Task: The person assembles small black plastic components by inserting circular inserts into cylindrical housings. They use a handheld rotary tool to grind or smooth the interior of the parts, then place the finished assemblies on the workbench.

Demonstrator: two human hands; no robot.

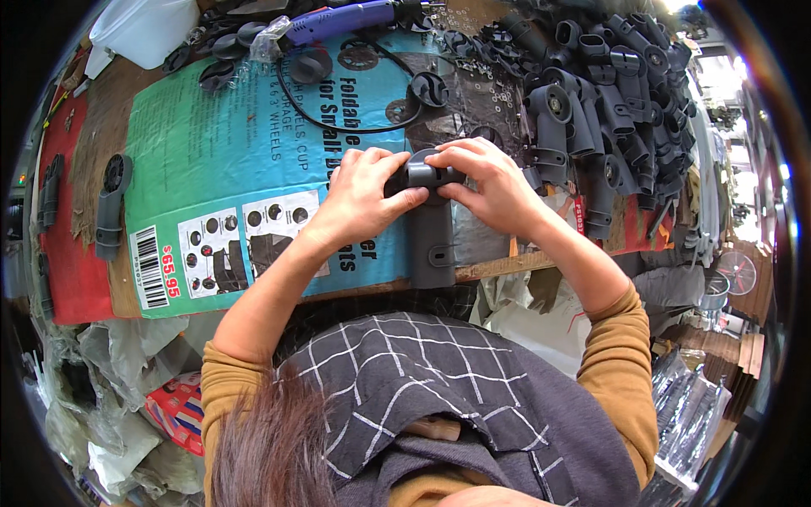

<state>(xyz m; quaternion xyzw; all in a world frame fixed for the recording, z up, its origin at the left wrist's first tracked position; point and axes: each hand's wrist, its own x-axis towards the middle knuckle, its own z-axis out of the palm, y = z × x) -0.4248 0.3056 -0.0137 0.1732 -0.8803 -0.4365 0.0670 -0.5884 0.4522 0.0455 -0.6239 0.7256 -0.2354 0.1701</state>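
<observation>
Both my hands hold a dark grey plastic joint piece (432, 241) at the table's near edge. Its long hollow-looking body points toward me, with a small slot near the lower end. The rounded head sits between my fingers. My left hand (359, 193) grips the head from the left, thumb on its near side. From the other side, my right hand (494, 186) pinches the head with thumb and fingers. What lies under the fingertips is hidden.
A printed cardboard sheet (203, 160) covers much of the table. Similar grey joint pieces (591, 93) are heaped at the right; another piece (110, 211) lies at the left. Round black knobs (429, 89), a blue-purple power screwdriver (342, 21) and a white tub (144, 29) sit farther back.
</observation>
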